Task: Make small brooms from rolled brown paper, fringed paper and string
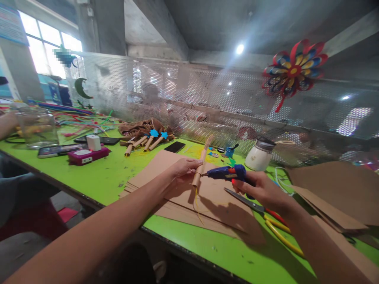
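Observation:
My left hand (187,169) is closed on a rolled brown paper tube (200,169), held tilted above a stack of brown paper sheets (174,197). Yellow strands hang from the tube's lower end. In my right hand (260,187) is a blue hot glue gun (226,172), gripped by its handle, its nozzle at the side of the tube; whether the tip touches I cannot tell. Under my right hand lie scissors (250,203) with yellow and red handles, partly hidden by the wrist.
Behind the paper stand several finished rolls (151,142) with blue shapes, a black phone (175,147) and a white jar (259,154). Folded brown paper (334,197) lies right. A purple box (88,155), more phones and a glass jar (38,128) sit left, near another person's arm (7,123).

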Available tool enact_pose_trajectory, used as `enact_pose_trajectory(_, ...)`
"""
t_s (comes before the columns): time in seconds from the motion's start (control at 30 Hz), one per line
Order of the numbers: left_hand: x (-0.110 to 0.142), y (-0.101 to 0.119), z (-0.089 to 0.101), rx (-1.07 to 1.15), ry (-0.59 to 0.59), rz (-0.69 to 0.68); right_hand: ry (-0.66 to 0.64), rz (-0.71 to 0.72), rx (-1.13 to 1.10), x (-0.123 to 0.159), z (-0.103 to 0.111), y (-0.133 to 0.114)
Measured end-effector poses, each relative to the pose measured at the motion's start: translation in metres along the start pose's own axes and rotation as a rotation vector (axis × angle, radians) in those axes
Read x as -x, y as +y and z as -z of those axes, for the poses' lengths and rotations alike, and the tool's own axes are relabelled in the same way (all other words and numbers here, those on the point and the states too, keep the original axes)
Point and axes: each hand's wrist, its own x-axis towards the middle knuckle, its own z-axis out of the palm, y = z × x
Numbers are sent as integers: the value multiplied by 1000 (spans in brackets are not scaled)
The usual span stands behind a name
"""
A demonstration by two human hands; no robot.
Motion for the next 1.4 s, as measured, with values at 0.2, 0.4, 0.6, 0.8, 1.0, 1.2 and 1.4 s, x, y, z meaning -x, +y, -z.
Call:
enact_pose_trajectory(0.2, -1, 0, 0, 2, 45, -6, -2, 4, 2, -1, 1, 1)
enact_pose_trajectory(0.4, -2, 1, -1, 25, 62, -16, -5, -1, -17, -1, 0, 4)
enact_pose_trajectory(0.6, -2, 1, -2, 36, 57, -22, -10, 0, -16, -1, 1, 4)
enact_pose_trajectory(0.8, 2, 2, -3, 46, 34, -29, -8, -3, -52, -1, -1, 3)
enact_pose_trajectory(1.0, 1, 2, -3, 62, 38, -40, -14, -10, -35, 0, 0, 0)
enact_pose_trajectory(1.2, 0, 1, -3, 67, 26, -25, 5, 19, -28, -2, -1, -1)
enact_pose_trajectory(1.4, 2, 2, -4, 69, 26, -27, 50, 20, -11, -2, -1, -2)
